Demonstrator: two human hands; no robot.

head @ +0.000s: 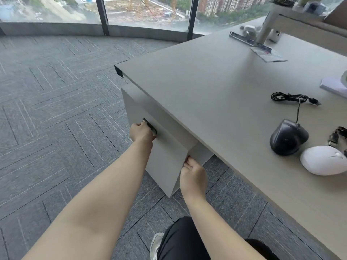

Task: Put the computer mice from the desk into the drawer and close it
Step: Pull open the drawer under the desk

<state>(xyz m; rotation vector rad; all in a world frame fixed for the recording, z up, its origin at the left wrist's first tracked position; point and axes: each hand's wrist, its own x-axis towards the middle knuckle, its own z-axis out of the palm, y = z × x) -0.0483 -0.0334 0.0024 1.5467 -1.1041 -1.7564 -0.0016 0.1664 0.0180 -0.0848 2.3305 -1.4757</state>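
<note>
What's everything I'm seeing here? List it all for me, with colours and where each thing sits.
desk: one, grey, fills the right side
drawer: one, grey, under the desk's near-left corner
drawer handle: one, black, on the drawer front
black mouse: one, wired, on the desk at right
white mouse: one, just in front of the black mouse
coiled cable: one, black, behind the black mouse
notepad: one, white, right edge of the desk
monitor stand: one, pale grey, far end of the desk
carpet: grey, patterned, left side
windows: along the top
left hand: one, on the drawer handle
right hand: one, at the drawer's right edge
</note>
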